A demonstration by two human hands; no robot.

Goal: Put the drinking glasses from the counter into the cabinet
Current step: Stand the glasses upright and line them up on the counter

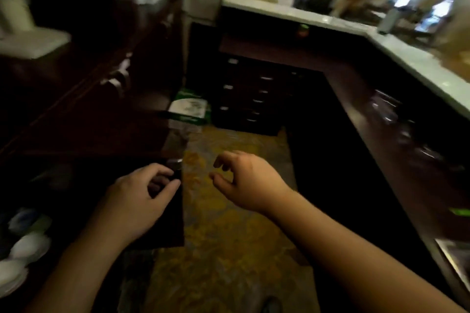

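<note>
Several clear drinking glasses (386,109) stand blurred on the dark wooden counter (356,99) at the right, below a white marble ledge. My left hand (142,193) is at the lower left, fingers curled on the metal handle (175,163) of a dark cabinet door (175,211) that stands open. Inside the cabinet, white bowls or cups (28,244) show at the far left. My right hand (244,178) hovers over the patterned floor in the middle, fingers loosely apart, holding nothing.
A dark drawer unit (251,99) stands ahead across the yellow patterned carpet (221,236). A green and white box (190,109) sits on the floor beside it. The white marble ledge (412,58) carries bottles and clutter. A metal sink corner (455,254) shows at the lower right.
</note>
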